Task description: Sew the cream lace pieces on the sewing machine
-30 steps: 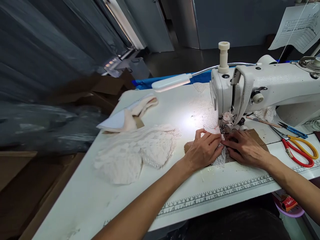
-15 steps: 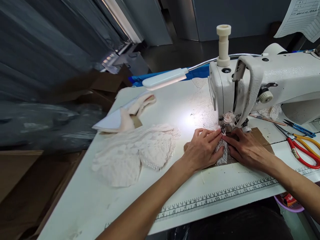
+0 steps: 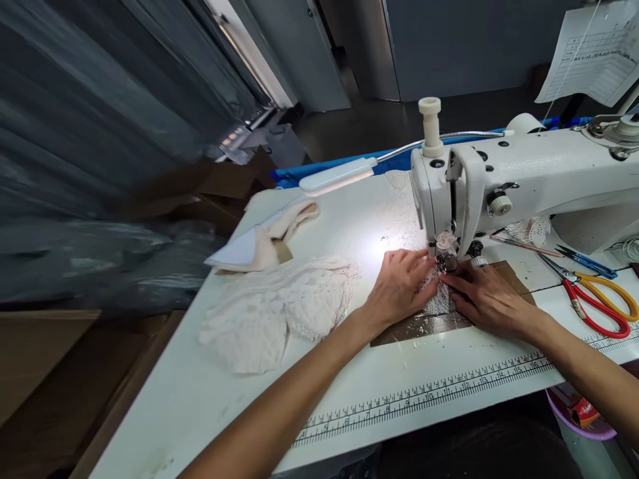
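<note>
White lace fabric (image 3: 438, 303) lies under the needle area of a white sewing machine (image 3: 529, 173). My left hand (image 3: 402, 283) grips the lace from the left, its fingertips close to the presser foot (image 3: 446, 263). From the right, my right hand (image 3: 486, 299) pinches the same lace, thumb and forefinger near the foot. The hands' undersides are hidden, and the exact fingertip contact is hard to see. A pale pink fabric rose (image 3: 446, 241) sits on the machine just above the foot. More lace (image 3: 402, 216) spreads out behind my left hand.
A pile of white lace pieces (image 3: 274, 313) lies left on the table, with cream fabric (image 3: 262, 249) behind it. At right lie red-and-yellow-handled scissors (image 3: 599, 303) and blue snips (image 3: 586, 261). A lamp (image 3: 337, 176) overhangs the table; a printed ruler (image 3: 424, 401) runs along the front edge.
The camera view has shifted, so the machine sits lower and further left. My left hand has moved slightly back from the lace's front end, uncovering more of the brown plate. Both hands still hold the lace.
</note>
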{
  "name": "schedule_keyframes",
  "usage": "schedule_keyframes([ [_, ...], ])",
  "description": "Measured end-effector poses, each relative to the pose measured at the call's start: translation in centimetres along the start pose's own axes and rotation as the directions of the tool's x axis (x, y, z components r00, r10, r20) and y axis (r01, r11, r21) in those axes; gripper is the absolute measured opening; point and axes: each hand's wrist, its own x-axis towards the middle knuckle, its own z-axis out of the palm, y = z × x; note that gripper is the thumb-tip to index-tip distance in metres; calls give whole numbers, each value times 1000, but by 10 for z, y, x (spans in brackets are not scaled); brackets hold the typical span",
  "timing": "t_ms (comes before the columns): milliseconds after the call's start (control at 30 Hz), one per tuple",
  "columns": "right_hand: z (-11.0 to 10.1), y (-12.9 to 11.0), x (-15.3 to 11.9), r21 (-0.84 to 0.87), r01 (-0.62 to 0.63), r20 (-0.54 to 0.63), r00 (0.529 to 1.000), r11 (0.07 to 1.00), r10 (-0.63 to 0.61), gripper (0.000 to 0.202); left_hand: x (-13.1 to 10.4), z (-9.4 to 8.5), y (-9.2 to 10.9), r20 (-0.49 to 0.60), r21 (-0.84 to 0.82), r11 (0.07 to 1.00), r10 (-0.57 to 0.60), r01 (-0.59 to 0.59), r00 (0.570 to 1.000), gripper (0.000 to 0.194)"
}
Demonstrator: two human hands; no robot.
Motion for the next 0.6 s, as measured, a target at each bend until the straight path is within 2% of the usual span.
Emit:
schedule_keyframes([
  [67,-2,3,-2,48,10,-21,1000,999,-9,38,10,-2,-14,-7,42,998,-40,40,999,27],
  [200,-7,12,-6,169,7,-45,999,986,1,38,30,-2,-46,169,47,996,-78,71,983,31],
  [300,-13,17,-6,226,-42,-58,997,973,56,37,33,-6,-55,198,41,995,-98,91,975,32],
  [400,-17,19,-5,248,-88,-58,993,965,105,36,23,-15,-44,165,5,998,-61,60,984,30],
  [500,-17,18,-4,259,-98,-66,991,961,118,35,7,-25,-24,136,-185,980,95,-69,986,28],
  [600,-17,17,-4,269,-78,-76,992,960,102,35,-7,-26,-8,118,-379,912,215,-156,969,24],
])
